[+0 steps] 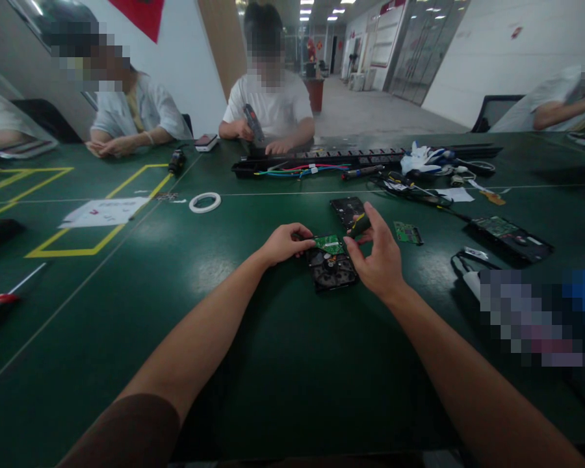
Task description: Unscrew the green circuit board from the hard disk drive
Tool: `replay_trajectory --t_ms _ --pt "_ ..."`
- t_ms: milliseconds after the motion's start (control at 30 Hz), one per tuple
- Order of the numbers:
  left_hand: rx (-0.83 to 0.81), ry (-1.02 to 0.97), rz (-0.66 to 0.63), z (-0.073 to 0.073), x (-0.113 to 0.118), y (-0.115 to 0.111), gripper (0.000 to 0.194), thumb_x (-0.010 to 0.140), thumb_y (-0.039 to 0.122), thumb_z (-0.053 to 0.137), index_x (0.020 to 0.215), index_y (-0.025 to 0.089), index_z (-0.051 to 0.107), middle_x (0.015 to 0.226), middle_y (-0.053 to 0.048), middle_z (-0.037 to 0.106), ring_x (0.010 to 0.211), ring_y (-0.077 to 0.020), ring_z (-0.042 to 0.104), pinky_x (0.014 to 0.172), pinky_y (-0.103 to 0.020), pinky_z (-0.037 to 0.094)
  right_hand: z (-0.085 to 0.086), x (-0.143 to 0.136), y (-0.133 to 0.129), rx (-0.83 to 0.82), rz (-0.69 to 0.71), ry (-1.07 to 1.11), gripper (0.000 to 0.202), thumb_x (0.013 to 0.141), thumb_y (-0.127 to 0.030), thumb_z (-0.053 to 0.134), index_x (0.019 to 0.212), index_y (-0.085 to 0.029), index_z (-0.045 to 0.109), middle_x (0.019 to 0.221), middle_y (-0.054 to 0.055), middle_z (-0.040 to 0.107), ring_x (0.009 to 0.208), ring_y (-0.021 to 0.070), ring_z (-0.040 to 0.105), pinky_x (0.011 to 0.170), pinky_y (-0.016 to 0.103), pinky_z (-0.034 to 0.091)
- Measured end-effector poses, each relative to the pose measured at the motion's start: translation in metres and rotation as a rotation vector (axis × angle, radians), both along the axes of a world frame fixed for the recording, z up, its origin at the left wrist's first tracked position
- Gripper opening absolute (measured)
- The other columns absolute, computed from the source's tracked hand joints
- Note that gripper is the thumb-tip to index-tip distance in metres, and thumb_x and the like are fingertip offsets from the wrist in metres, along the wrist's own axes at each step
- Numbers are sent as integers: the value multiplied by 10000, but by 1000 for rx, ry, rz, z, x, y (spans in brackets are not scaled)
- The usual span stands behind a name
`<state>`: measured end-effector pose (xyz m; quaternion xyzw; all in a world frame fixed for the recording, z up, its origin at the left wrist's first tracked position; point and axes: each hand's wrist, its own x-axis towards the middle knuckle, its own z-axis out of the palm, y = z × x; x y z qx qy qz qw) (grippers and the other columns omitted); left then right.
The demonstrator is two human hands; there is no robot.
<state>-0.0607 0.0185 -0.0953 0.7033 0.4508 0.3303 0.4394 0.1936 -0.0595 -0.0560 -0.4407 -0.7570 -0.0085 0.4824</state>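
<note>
A black hard drive lies on the green table, with a small green circuit board at its far end. My left hand is closed at the board's left edge, thumb and fingers pinched there. My right hand holds a dark screwdriver with a yellow-green mark between its fingers, and its thumb is near the board's right corner. The screwdriver's tip is hidden. Just behind is a second black drive. Another green board lies to the right of my right hand.
On the right lies a drive with a cable. Tools, wires and white gloves lie beside a long black strip. To the left are a tape roll, paper and a red screwdriver. Several people sit around the table.
</note>
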Motion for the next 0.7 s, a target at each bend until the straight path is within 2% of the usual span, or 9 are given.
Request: replay_trajectory --t_ms 233,433,700 --pt "2 -3 -13 -2 -1 3 305 863 322 825 1092 162 703 906 -42 743 583 -96 627 526 -237 507 3 0 -2 -8 34 -8 825 967 -206 584 1661 -347 161 1608 92 499 1243 298 680 946 479 666" --pt "2 6 -12 -1 -1 1 291 864 314 824 1078 157 705 883 -40 739 563 -84 607 516 -224 488 0 -2 -1 27 25 3 838 961 -211 613 1657 -341 166 1637 109 468 1263 312 679 906 480 680" --pt "8 -1 -15 0 -1 1 305 860 331 819 1084 162 698 952 -44 744 598 -93 630 536 -232 518 0 0 -1 39 1 -18 802 954 -238 638 1643 -333 237 1599 111 510 1243 326 693 889 513 687"
